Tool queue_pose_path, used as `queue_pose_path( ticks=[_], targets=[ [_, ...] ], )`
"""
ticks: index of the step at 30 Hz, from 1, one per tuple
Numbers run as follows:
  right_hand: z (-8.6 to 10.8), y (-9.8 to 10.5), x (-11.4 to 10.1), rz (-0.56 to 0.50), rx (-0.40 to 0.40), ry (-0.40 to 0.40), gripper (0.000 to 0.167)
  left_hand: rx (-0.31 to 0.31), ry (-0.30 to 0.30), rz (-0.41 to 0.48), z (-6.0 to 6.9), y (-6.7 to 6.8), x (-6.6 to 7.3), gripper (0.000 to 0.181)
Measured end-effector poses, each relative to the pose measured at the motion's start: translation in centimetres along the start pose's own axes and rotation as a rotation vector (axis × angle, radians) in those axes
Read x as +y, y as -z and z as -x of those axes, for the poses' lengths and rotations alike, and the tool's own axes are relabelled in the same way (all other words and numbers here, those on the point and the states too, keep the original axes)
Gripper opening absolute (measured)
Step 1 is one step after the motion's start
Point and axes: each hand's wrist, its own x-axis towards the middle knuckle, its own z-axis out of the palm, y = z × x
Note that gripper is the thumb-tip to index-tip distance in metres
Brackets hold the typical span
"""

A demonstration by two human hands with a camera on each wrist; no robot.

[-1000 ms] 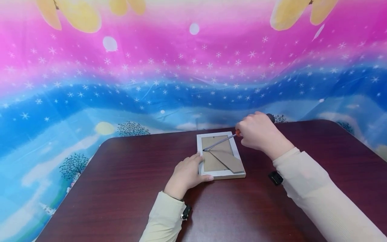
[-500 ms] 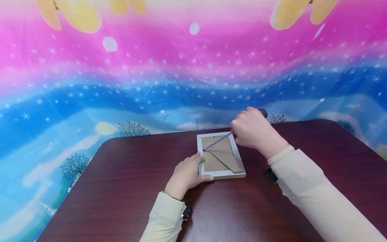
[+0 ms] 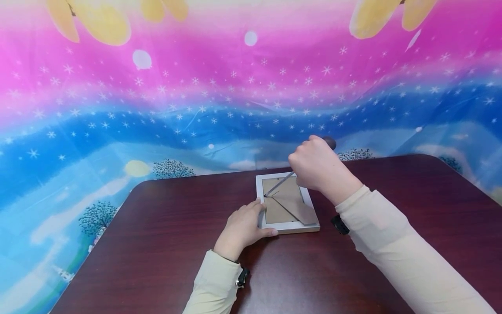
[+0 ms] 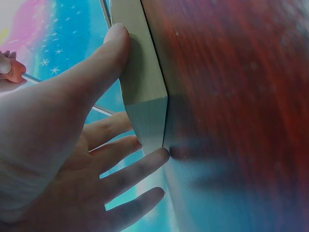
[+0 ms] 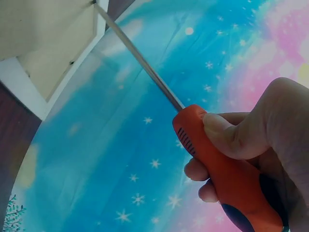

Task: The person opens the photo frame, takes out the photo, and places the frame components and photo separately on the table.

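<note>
The right grip [image 3: 315,168] grasps the screwdriver [image 5: 195,128], tip at the inner left edge of the frame [image 3: 290,226] lying on the bench [image 3: 157,240]; the left grip [image 3: 242,222], fingers extended, braces its near-left corner. Likely tab-bending is underway, calling next for controlled leverage

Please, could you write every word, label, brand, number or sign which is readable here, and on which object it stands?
No text is readable in any view.
Screwdriver: dark stripes on it, no readable lettering.
White frame and brown backing: no readable writing.
Backdrop: snowflakes and trees, no readable words.
</note>
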Motion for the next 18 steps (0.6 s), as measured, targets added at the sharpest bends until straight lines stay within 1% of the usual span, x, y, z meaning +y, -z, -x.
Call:
queue_pose_path(
  ticks=[4,10,14,18],
  targets=[
    [-0.1,0.2,-0.2,0.015,0.002,0.01,0.032,0.0,0.002,0.004,0.0,0.0,0.0,0.067],
    [0.1,0.0,0.1,0.005,-0.031,-0.008,0.032,0.01,-0.006,-0.006,-0.1,-0.1,0.0,0.066],
    [0.4,-0.4,0.8,-0.05,-0.071,-0.046,0.03,0.013,-0.009,-0.016,-0.1,0.0,0.0,0.066],
    [0.8,-0.9,1.6,-0.12,-0.099,-0.101,0.021,0.009,-0.007,-0.019,-0.1,0.0,0.0,0.066]
  ],
)
